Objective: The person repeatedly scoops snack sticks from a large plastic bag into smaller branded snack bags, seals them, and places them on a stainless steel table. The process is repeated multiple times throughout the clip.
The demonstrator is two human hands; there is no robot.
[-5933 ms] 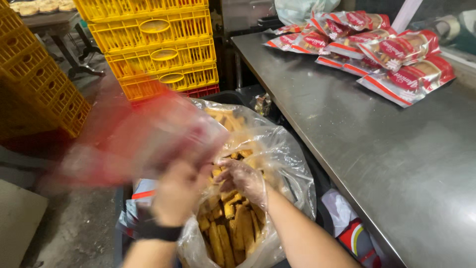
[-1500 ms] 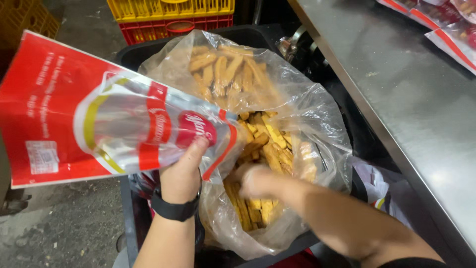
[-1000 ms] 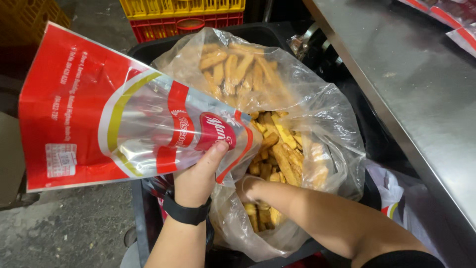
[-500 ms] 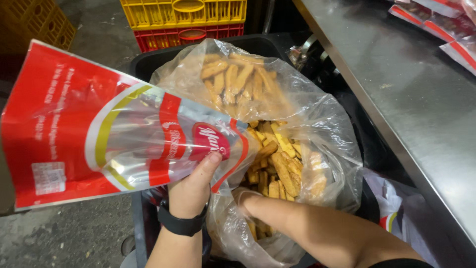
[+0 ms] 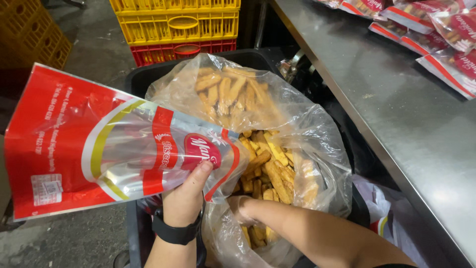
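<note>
The left hand [image 5: 184, 198] held an empty red and clear pouch [image 5: 114, 149] by its open end, its fingers [image 5: 201, 171] pinching the plastic with the thumb pressed on the front. The pouch lay tilted, its bottom end out to the left, above the dark floor [image 5: 74, 233]. A black watch [image 5: 174, 233] sat on that wrist.

The right hand [image 5: 243, 208] was pushed down into a big clear bag [image 5: 317, 149] full of golden biscuit sticks [image 5: 270, 168]. Whether its fingers were spread or closed on sticks I cannot tell, since the crinkled plastic and the pouch hid them. The clear bag sat inside a black bin [image 5: 144, 79], just beside the mouth of the pouch.

To the right ran a steel desk [image 5: 396, 114], with several filled red packets [image 5: 446, 34] lying at its far end. Behind the bin stood stacked yellow crates [image 5: 178, 22] on a red crate [image 5: 168, 49].
</note>
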